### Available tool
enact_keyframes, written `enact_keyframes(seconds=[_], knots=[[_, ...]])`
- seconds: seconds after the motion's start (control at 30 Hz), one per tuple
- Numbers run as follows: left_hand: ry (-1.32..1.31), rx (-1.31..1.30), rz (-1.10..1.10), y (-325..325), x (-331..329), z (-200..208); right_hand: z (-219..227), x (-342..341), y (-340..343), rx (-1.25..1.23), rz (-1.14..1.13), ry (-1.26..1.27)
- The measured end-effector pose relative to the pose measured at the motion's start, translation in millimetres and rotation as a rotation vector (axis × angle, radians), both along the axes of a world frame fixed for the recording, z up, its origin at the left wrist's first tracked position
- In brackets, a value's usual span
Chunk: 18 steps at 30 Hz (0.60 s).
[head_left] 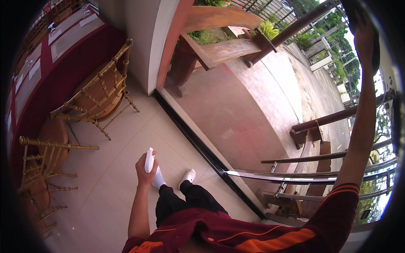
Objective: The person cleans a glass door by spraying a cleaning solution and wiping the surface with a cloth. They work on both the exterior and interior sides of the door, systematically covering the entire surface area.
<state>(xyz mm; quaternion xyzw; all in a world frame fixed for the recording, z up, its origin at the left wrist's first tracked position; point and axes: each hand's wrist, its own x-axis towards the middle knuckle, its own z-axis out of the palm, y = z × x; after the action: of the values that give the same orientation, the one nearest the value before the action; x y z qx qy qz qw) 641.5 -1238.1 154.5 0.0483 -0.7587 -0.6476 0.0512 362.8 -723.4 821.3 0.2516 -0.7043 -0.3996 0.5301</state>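
Note:
My left hand (144, 172) hangs low at my side and grips a white spray bottle (149, 158), nozzle end up, above the pale tiled floor (109, 177). My right arm reaches high to the upper right. There my right hand (363, 36) presses a dark cloth (375, 50) flat against a glass pane (253, 105); through the glass I see the paved outdoors. My white shoes (187, 175) stand just short of the black floor track (202, 149).
Gold-framed chairs (99, 90) with brown seats line the left, beside a long table in dark red cloth (50, 71). A white pillar (145, 38) stands ahead. Outside are wooden beams (219, 46), metal handrails (320, 173) and plants.

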Motion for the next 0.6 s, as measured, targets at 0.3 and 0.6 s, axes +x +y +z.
enact_keyframes(seconds=[0.3,0.6], knots=[[-0.071,0.022,-0.126,15.0,-4.5,-6.7,-481.5,44.3,-13.0,-0.146,-0.072,-1.049],[-0.036,0.151,-0.388,70.3,-36.7,66.1,-328.5,22.5,-34.3,-0.102,-0.224,-0.856]])
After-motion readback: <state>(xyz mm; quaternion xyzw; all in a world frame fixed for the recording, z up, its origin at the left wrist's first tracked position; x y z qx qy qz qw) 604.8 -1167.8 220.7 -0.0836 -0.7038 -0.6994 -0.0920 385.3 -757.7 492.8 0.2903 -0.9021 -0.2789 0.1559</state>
